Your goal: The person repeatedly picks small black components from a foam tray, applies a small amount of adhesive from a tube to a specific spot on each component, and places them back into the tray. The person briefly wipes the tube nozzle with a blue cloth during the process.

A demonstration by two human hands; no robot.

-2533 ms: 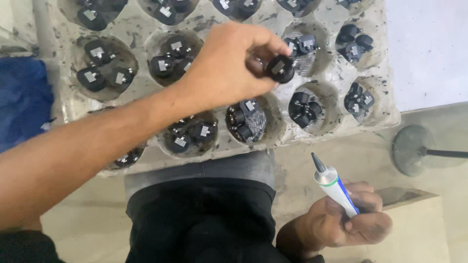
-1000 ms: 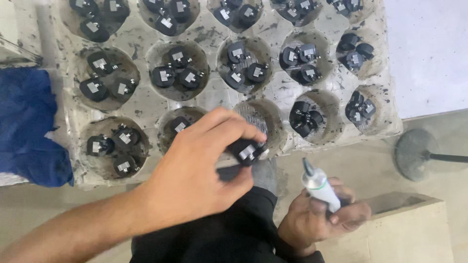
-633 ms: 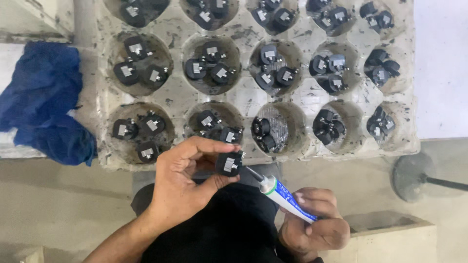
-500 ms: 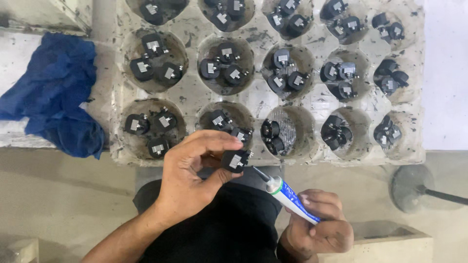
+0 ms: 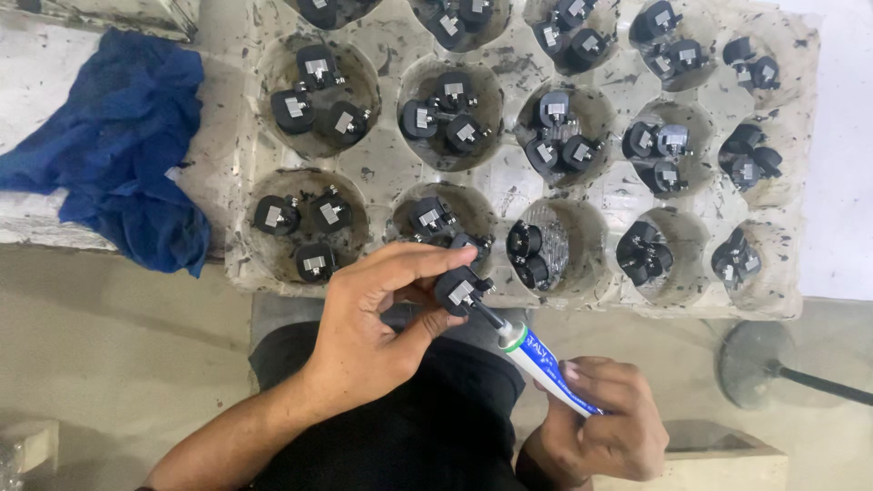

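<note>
On the pale work surface lies a big moulded tray (image 5: 382, 168), made of rough, pulpy stuff like an egg carton, grey and smeared with dark marks. It has round cups, and each cup holds a few small black parts (image 5: 320, 95) with little shiny metal squares on them. Left of the tray sits a crumpled blue cloth (image 5: 118, 155), soft and full of folds. At the right edge, lower down, stands a round grey metal base (image 5: 759, 364) with a thin dark rod coming out of it.

Just below the tray, the left hand (image 5: 373, 336) pinches one small black part (image 5: 461, 291) between thumb and fingers, held tight. It is a chunky, dark plastic piece with a silver tab on top. The right hand (image 5: 605, 423) is wrapped around a small squeeze tube (image 5: 546, 362), white with blue and a green ring near its neck. The tube's thin dark nozzle touches the black part. The two hands are close but do not touch.
</note>
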